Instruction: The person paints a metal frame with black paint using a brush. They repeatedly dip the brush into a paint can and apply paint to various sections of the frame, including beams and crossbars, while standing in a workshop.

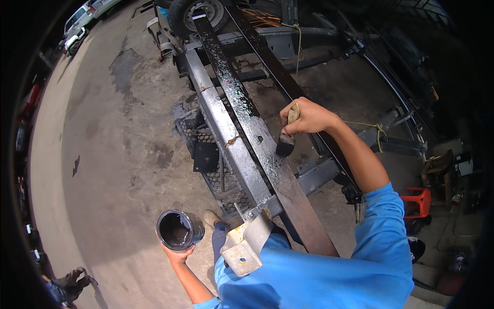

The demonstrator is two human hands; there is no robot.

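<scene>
My right hand [310, 116] is closed around the handle of a paintbrush [285, 144], whose dark, paint-soaked bristles are at the right edge of a long flat metal bar [280, 172]. Glossy wet black paint covers the bar's far part, while its near part is bare brownish grey. Low on the left, my left hand [177, 254] holds a paint can [180, 229] from below and the side. Dark paint shows inside the can. A second long dark bar [267, 56] runs alongside, passing behind my right hand.
A grey steel frame [218, 116] supports the bars, with a bent metal bracket [244, 253] at its near end. Mesh [226, 183] lies below. A wheel [198, 15] is at the far end, a red plastic chair [418, 202] at right. Another person [69, 286] is at lower left.
</scene>
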